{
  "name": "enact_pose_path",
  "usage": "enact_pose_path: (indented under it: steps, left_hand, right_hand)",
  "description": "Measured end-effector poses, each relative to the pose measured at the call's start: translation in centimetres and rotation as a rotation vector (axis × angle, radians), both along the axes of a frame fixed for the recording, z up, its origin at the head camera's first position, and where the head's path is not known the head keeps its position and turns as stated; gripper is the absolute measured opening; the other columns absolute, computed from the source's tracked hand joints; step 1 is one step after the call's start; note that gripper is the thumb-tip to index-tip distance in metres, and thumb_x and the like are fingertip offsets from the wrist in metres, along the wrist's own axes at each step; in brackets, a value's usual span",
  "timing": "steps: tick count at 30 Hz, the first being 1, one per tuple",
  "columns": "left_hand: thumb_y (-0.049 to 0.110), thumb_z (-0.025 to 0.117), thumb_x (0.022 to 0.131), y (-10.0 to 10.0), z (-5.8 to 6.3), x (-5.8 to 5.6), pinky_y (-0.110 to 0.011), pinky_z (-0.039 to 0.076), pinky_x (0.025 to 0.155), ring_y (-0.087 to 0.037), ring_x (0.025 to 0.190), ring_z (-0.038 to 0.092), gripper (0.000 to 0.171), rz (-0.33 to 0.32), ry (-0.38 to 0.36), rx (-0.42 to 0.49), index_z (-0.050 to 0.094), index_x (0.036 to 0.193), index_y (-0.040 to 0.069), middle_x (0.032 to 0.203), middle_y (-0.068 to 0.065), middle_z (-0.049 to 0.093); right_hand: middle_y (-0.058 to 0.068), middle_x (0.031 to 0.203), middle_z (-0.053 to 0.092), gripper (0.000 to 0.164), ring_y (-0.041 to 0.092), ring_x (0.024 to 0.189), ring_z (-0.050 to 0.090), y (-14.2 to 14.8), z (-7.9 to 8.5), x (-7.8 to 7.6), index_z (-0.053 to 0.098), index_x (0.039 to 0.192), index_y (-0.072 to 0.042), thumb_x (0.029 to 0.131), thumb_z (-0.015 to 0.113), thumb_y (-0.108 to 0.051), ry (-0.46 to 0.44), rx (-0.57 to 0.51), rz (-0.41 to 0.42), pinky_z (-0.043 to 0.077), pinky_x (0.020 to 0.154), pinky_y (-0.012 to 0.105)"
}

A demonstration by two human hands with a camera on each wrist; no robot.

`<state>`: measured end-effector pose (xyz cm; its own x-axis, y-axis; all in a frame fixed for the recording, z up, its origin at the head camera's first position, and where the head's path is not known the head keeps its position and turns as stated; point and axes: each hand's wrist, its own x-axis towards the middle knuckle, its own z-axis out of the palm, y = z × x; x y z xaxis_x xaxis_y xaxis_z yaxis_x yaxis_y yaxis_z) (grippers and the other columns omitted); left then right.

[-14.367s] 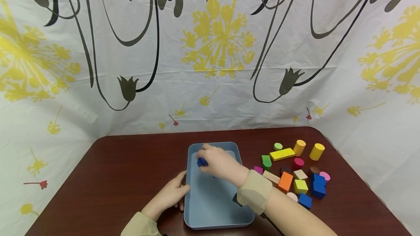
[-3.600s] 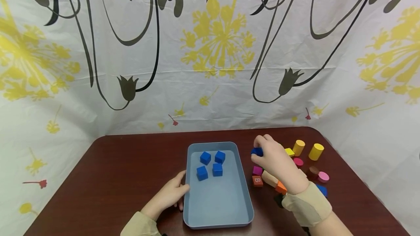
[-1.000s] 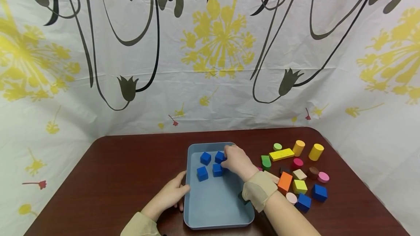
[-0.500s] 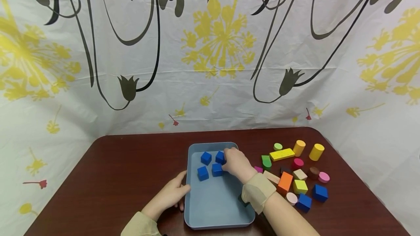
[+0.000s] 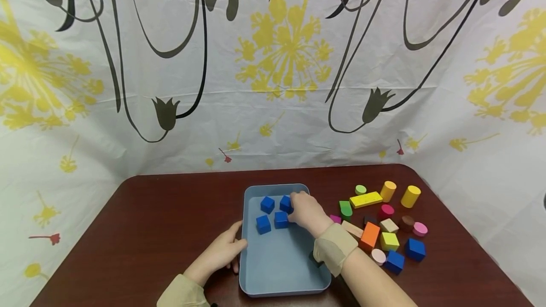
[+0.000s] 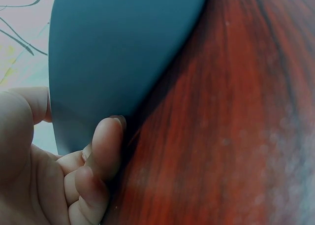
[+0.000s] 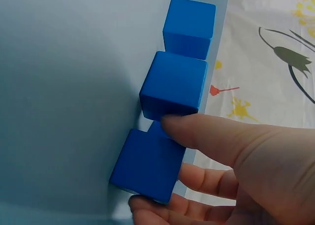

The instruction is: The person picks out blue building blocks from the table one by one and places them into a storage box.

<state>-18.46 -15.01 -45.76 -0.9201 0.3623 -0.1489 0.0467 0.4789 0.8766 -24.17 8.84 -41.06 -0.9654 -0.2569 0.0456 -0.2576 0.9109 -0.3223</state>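
Blue-grey and shallow, a rectangular tray [image 5: 279,266] rests on the dark reddish wood bench [image 5: 179,217], its long axis running from near the person toward the patterned cloth [image 5: 281,122] behind. The left hand [image 5: 219,250] grips the tray at its left side, thumb over the rim and fingers bent against the outer wall.

Inside the tray, over its far right part, the right hand [image 5: 309,214] pinches a dark blue cube [image 7: 147,163] between thumb and fingertips. Four more cubes stand in the far half; being cubes, they have no long axis, but their turns differ. The far-left cube [image 5: 267,205] points an edge toward the person, showing two side faces; the near-left cube [image 5: 263,225] is slightly twisted; the near-right cube [image 5: 281,220] sits almost square to the tray. The far-right cube [image 5: 285,204] is partly covered by the fingers.

To the tray's right lie loose blocks: a yellow bar [image 5: 366,200] with its long axis crosswise, right end slightly farther away, two upright yellow cylinders [image 5: 411,196], an orange block [image 5: 369,237] and two blue blocks [image 5: 415,249].
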Motion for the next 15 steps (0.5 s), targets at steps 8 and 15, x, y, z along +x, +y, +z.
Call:
enact_pose_path:
  steps: [8, 15]
  left_hand:
    - [0.018, 0.047, 0.089, 0.0, 0.0, 0.0, -0.03, 0.041, 0.035, -0.025, 0.041, 0.056, 0.06, -0.002, -0.002, 0.003, 0.022, 0.142, 0.002, 0.056, -0.009, 0.058]
    - [0.018, 0.047, 0.09, 0.0, 0.0, 0.0, -0.031, 0.042, 0.035, -0.025, 0.041, 0.055, 0.06, -0.002, -0.002, 0.003, 0.022, 0.142, 0.003, 0.055, -0.009, 0.057]
  right_hand:
    - [0.005, 0.077, 0.049, 0.034, 0.018, 0.069, 0.049, 0.1, 0.9, 0.5, 0.06, 0.091, -0.005, 0.07, 0.079, -0.025, -0.03, 0.013, 0.013, 0.049, 0.058, 0.032]
    - [0.005, 0.083, 0.053, 0.038, 0.015, 0.065, 0.051, 0.2, 2.5, 1.3, 0.061, 0.095, -0.007, 0.069, 0.079, -0.028, 0.022, 0.059, 0.014, 0.05, 0.058, 0.031]
